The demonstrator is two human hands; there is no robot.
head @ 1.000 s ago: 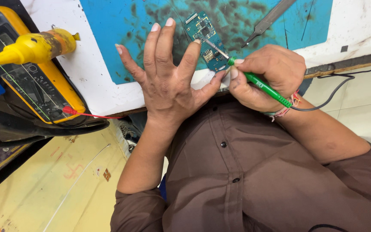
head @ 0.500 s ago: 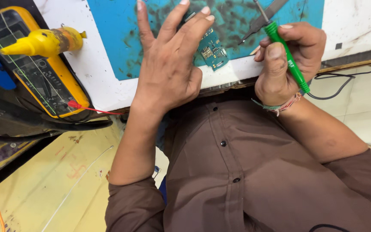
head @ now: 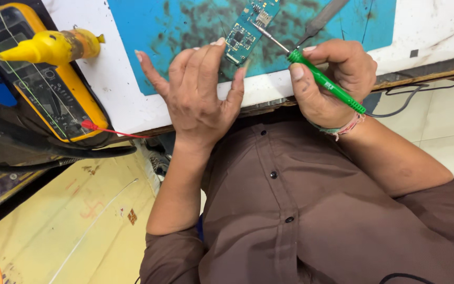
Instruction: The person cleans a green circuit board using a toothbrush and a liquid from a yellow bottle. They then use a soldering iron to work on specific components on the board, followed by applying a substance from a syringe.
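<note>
Right hand [head: 337,79] swung green-handled screwdriver [head: 326,81] back down, tip on small green circuit board [head: 248,29]; left hand [head: 198,89], fingers spread, pins board again.

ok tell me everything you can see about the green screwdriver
The green screwdriver has a slim, bright green handle that looks like plastic, with a small dark mark on its side, and a thin shiny metal shaft. The right hand grips the handle like a pen, thumb and fingers wrapped round it. It lies slanted, tip pointing up and left, at the edge of the small circuit board on the blue mat.
</note>
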